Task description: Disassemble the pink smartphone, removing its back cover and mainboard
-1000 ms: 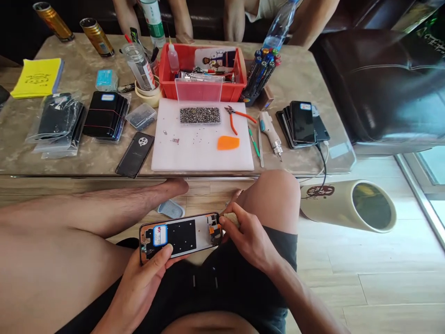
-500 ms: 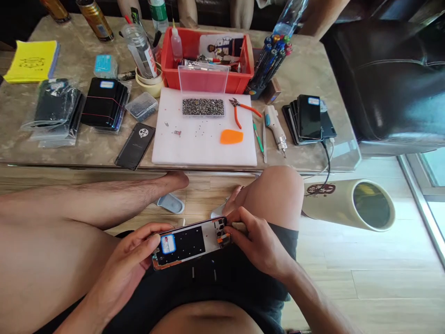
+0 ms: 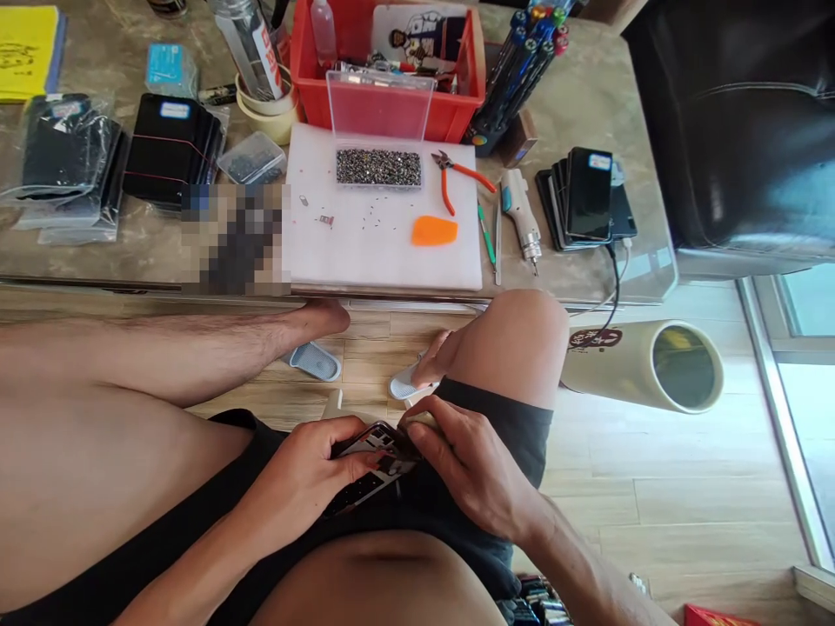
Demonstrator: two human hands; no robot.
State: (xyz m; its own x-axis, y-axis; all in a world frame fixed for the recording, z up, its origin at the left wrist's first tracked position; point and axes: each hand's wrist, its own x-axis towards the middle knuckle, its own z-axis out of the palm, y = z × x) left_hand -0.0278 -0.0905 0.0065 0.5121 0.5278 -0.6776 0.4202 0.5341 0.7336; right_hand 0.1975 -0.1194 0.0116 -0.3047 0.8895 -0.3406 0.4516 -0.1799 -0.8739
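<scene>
An opened phone frame with bare black insides lies tilted over my lap, mostly hidden by my fingers. My left hand grips it from the left, fingers curled over its top edge. My right hand pinches its right end, thumb and fingers closed on the frame; a small pale object shows under the fingertips, too hidden to name. Both hands sit close together above my black shorts.
A low marble table holds a white mat with a tray of screws, orange pick, pliers, an electric screwdriver, phone stacks, red bin. A cream cylinder bin lies on the floor at right.
The phone frame dropped lower into my lap and tilted away, with both hands closing over it. The camera tipped downward, so the table slid up in view.
</scene>
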